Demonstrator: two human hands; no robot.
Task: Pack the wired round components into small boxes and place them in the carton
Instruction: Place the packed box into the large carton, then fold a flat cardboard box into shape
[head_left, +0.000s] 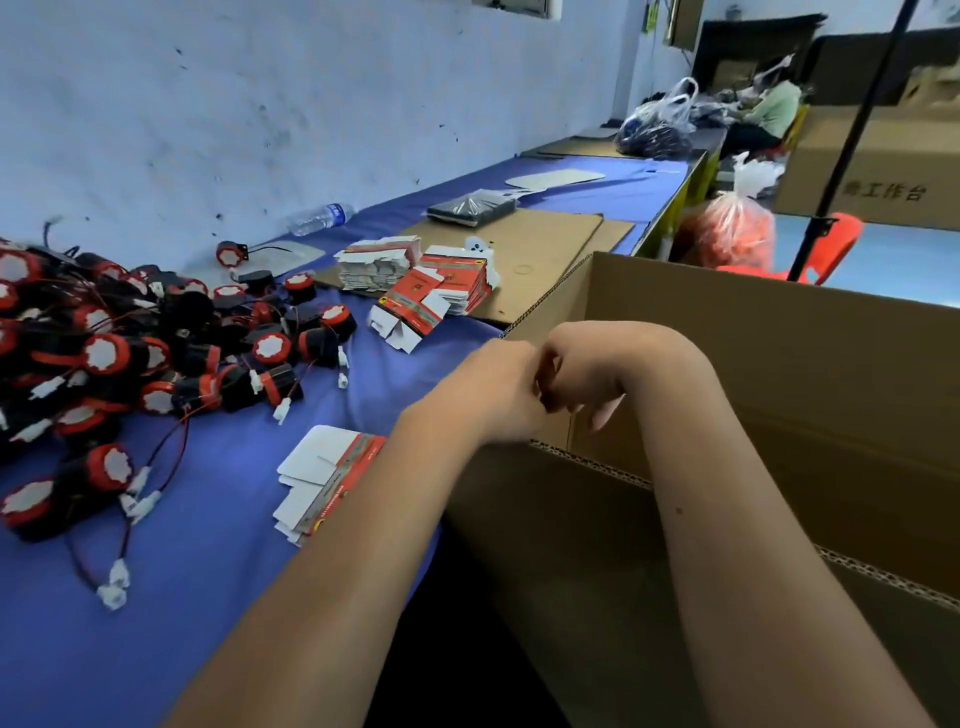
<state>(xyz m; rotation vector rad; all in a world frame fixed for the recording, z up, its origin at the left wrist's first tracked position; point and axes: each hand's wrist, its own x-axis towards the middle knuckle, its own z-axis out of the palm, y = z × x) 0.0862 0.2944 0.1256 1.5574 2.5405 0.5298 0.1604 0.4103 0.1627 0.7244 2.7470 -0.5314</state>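
Over the carton (727, 364) rim, my left hand (498, 384) and right hand (582, 379) meet with wrists bent down; whether they grip a box I cannot tell. I'd lower straight and release low inside so it sits flat. Just left lie flat boxes (322, 478); farther left, the components (114, 353) heap on the cloth (208, 571); beyond, more box stacks (415, 275).

Clear water bottle (322, 218) is lying on its side by tabletop's far edge, near wall. Black packet (471, 208) is resting on flat cardboard sheet (540, 249); tied plastic bags (657, 124) are sitting at far end.
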